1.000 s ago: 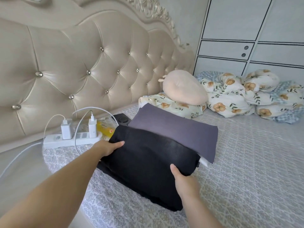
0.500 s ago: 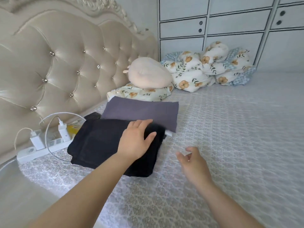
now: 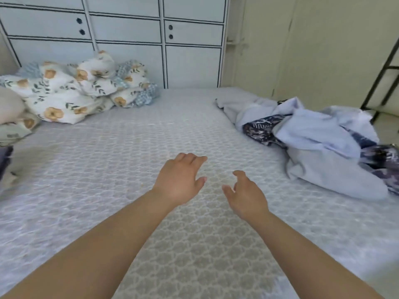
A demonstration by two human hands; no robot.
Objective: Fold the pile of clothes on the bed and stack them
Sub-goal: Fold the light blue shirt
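Both hands are held empty over the bed, fingers loosely spread, and the unfolded pile of clothes is found off to the right, so the right hand is nearer than the left hand.

We find no readable text, label, brand, number or sign anywhere in this view.
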